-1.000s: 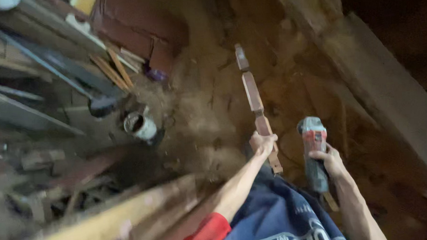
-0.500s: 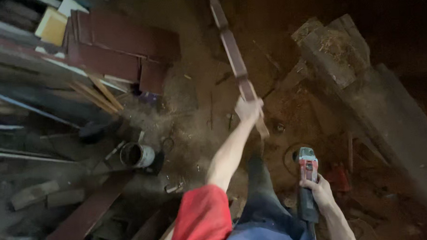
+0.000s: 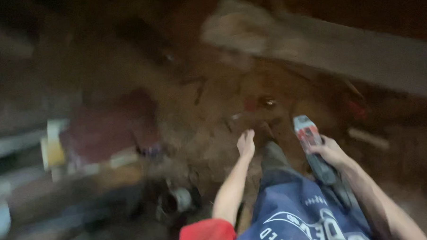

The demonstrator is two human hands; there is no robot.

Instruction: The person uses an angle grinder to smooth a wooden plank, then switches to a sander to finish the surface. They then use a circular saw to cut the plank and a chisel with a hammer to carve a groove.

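Note:
The view is heavily blurred by motion. My left hand [image 3: 246,143] reaches forward over the sawdust-covered floor [image 3: 208,115], fingers stretched out, with nothing visible in it. The long wooden strip is not in view. My right hand [image 3: 332,152] grips a grey and red hand-held power tool [image 3: 309,138] by its body, its head pointing away from me. Below both arms I see my red sleeve [image 3: 205,234] and blue printed cloth [image 3: 297,211] over my legs.
A thick pale timber beam [image 3: 315,45] runs across the upper right. Dark reddish boards [image 3: 105,128] and pale planks [image 3: 20,141] lie at the left. A small round tin [image 3: 181,199] sits near my left elbow. Small debris dots the floor.
My left hand held the long wooden strip in both earlier frames; now the strip is gone from the hand and from view. The camera swung sharply, and the right hand kept the power tool.

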